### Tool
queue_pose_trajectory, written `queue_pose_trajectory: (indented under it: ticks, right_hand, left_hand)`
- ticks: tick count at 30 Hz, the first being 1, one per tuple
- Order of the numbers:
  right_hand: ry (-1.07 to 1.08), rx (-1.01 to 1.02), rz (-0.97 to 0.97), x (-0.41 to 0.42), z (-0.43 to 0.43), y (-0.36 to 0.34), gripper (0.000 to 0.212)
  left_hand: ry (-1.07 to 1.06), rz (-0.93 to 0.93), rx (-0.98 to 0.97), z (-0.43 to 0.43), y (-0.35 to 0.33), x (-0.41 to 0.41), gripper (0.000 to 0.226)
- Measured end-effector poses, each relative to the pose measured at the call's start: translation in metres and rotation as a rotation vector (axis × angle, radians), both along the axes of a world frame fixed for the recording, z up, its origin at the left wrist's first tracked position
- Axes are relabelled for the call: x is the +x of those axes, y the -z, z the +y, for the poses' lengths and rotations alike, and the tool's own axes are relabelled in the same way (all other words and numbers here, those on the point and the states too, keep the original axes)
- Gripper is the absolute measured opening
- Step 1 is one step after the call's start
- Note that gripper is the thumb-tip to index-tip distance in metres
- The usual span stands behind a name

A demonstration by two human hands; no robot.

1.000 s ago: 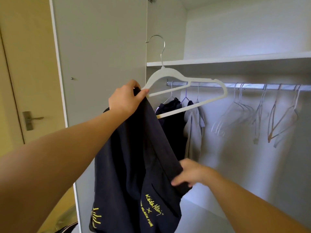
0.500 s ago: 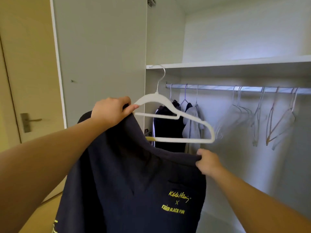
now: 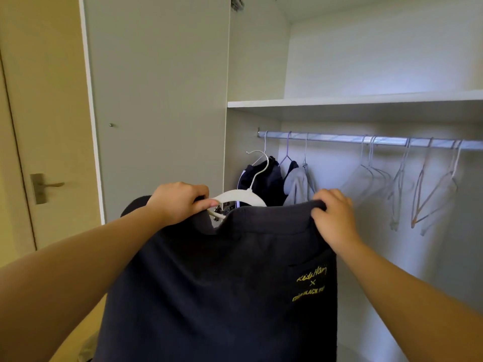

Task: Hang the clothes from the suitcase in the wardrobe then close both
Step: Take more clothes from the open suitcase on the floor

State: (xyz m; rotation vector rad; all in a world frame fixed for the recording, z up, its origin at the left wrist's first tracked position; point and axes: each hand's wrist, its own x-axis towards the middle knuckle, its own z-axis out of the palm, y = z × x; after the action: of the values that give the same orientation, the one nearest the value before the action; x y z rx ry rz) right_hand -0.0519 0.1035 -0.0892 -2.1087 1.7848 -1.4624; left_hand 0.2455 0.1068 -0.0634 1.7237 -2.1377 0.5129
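A dark navy T-shirt (image 3: pixel 222 283) with yellow print on its chest pocket hangs spread out in front of me, below the wardrobe rail (image 3: pixel 366 140). My left hand (image 3: pixel 180 202) grips the shirt's left shoulder together with the left end of a white hanger (image 3: pixel 240 197). Most of the hanger is hidden behind the shirt; its metal hook pokes up free of the rail. My right hand (image 3: pixel 332 215) pinches the shirt's right shoulder edge. The suitcase is out of view.
The open wardrobe door (image 3: pixel 156 100) stands on the left. A shelf (image 3: pixel 352 101) runs above the rail. Dark and grey garments (image 3: pixel 277 181) hang at the rail's left end, several empty hangers (image 3: pixel 418 192) further right. A room door with a handle (image 3: pixel 44 186) is at far left.
The hanger has come down from shelf height to well below the rail. My right hand rose from the shirt's lower part to its right shoulder, spreading the shirt over the hanger.
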Motion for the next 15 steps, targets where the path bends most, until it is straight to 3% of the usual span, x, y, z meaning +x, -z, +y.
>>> queue_pose_trajectory:
  ticks: [3, 6, 8, 10, 15]
  right_hand:
    - [-0.300, 0.036, -0.144, 0.025, 0.014, -0.011, 0.029]
    - [-0.476, 0.357, -0.100, 0.029, 0.015, -0.008, 0.026]
    - [-0.393, 0.416, 0.046, 0.028, 0.012, -0.003, 0.020]
    - [-0.309, 0.376, 0.163, 0.027, 0.011, 0.004, 0.036]
    - [-0.293, 0.407, 0.253, 0.023, 0.010, 0.019, 0.041]
  left_hand:
    - [0.033, 0.244, -0.005, -0.002, 0.004, -0.010, 0.033]
    - [0.077, 0.362, -0.024, -0.002, 0.004, -0.020, 0.031]
    - [0.086, 0.402, -0.043, -0.002, 0.008, -0.027, 0.036]
    - [0.066, 0.457, -0.097, -0.005, 0.012, -0.034, 0.043]
    - [-0.006, 0.813, -0.217, -0.010, -0.001, -0.040, 0.048]
